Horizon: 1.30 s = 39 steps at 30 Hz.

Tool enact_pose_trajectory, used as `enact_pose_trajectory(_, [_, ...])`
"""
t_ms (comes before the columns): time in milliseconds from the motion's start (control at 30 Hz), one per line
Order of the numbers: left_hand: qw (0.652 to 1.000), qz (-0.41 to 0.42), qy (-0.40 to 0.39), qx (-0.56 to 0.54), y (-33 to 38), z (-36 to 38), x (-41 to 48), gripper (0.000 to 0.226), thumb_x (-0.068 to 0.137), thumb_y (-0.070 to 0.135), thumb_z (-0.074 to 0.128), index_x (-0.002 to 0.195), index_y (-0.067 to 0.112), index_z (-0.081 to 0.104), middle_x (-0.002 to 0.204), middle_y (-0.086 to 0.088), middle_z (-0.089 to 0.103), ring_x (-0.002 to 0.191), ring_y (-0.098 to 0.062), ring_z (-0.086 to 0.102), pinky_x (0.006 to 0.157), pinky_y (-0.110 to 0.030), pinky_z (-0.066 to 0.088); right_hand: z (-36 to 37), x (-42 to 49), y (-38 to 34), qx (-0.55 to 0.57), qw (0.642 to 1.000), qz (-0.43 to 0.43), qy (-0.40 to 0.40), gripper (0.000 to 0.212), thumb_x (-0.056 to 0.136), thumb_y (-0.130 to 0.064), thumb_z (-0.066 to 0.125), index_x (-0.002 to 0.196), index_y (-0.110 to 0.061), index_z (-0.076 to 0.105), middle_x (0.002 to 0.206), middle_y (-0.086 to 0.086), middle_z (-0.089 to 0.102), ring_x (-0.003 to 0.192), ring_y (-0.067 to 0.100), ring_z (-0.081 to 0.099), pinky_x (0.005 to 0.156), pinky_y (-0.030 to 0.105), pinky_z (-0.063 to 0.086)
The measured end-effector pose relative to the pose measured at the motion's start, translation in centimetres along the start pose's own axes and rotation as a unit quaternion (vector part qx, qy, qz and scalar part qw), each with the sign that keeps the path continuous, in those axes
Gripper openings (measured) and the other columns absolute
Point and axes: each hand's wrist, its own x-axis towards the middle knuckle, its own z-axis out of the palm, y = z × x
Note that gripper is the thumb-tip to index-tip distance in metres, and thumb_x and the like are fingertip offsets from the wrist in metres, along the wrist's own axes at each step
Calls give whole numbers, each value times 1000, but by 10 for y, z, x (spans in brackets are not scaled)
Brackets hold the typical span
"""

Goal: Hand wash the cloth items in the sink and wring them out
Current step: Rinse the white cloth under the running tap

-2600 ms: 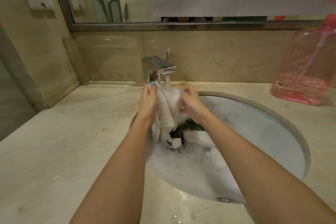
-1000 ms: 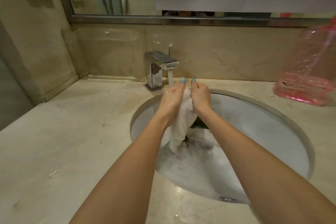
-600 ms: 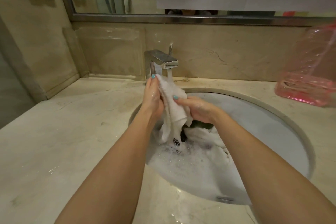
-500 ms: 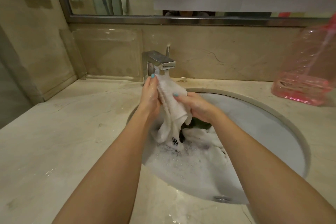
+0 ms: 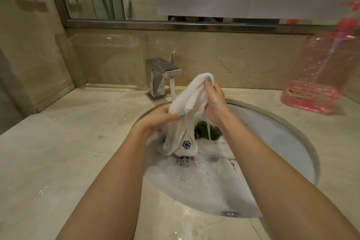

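**White cloth held above the suds, tap running**

Both hands over the sink [image 5: 292, 128]. White cloth [image 5: 191, 99] bunched into a slanted roll between them, above the foam [image 5: 194, 173], just right of the water stream [image 5: 172, 89] from the tap [image 5: 162, 76]. Right hand [image 5: 215, 101] wraps the high end, fingers curled round it. Left hand [image 5: 157, 118] grips the low end, thumb laid across the fabric. The loose tail hangs below. Its hem, with a small dark flower mark [image 5: 186, 144], reaches down to the foam. A thin trickle falls from the roll beside the right wrist. A dark green cloth [image 5: 204, 132] lies in the basin behind the tail, partly under suds.

Read: a wringing or rubbing stroke on the white piece. Green piece not yet lifted, so the job looks midway at best.

Risks from here:
- Hem is at the suds. A twist squeezes the top while the hem soaks soap back up. Lift it higher first.
- Soapy fabric, wet fingers. A hard twist could slip the roll out of the upper grip and drop it back in.
- Roll seems beside the stream, not under it. Soap may stay in the folds.
- Tap is running into a foamy basin. Whether the drain is open cannot be seen. The level could climb toward the rim.
- Twisting near the front edge would throw drips onto the counter [image 5: 68, 152], already wet there.
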Motion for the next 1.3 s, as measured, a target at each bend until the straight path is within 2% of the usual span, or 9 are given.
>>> enact_pose_trajectory(233, [996,-68,-39,30,-2,-4,-3,58,85,40,71,133,16,51,126,-6,61,112,-26,60,100,-49,49,-11,8,2,28,998,18,46,31,99,-37,51,121,-16,58,112,7,67,101,23,65,86,41,56])
enact_pose_trajectory(367, [991,-23,42,-126,6,-6,-2,43,95,52,52,131,29,47,119,-8,61,106,-32,61,94,-59,49,-11,11,5,6,996,36,79,26,101,-41,45,118,-23,53,116,8,64,100,23,64,86,43,55])
enact_pose_trajectory(467, [960,28,128,-246,13,-4,4,33,101,45,43,123,24,55,102,-12,69,80,-25,68,70,-42,59,0,4,7,69,996,42,25,28,104,-27,42,130,-20,50,118,8,63,104,23,63,87,41,55])
enact_pose_trajectory(533, [937,45,183,-295,12,-2,9,42,102,44,42,132,16,49,114,-15,67,91,-29,69,74,-41,59,9,-2,8,62,997,46,-22,30,103,-23,44,132,-17,51,120,7,64,107,23,63,94,42,52])
enact_pose_trajectory(733, [924,86,320,-193,20,13,12,22,105,29,39,122,16,45,96,3,56,84,-8,56,65,-21,47,30,-24,21,-70,988,73,-114,44,91,-47,59,115,-10,61,105,8,69,100,25,65,90,39,52])
enact_pose_trajectory(833, [928,63,310,-195,24,19,12,17,101,31,47,113,19,47,96,1,60,92,-18,62,79,-34,56,39,-25,26,-133,983,46,-115,65,76,-65,66,111,-10,63,99,7,70,94,24,66,84,37,55])
enact_pose_trajectory(1067, [951,86,258,-147,38,57,11,29,100,47,44,95,25,62,105,-3,68,99,-19,63,89,-35,51,45,-18,19,-133,985,25,106,39,98,-42,49,77,-13,62,74,4,64,76,22,63,65,28,49])
enact_pose_trajectory(1200, [930,61,316,-177,36,38,16,38,99,35,49,66,18,58,67,-2,60,70,-19,57,60,-27,43,55,-35,24,-149,987,-10,67,30,97,-25,50,71,-13,60,69,3,59,71,20,55,62,24,45])
enact_pose_trajectory(1300, [918,10,364,-154,26,22,18,36,97,28,49,64,16,56,65,-3,58,74,-26,57,64,-30,45,63,-52,28,-177,983,-46,33,29,97,-25,49,75,-7,59,73,8,57,72,19,55,68,34,48])
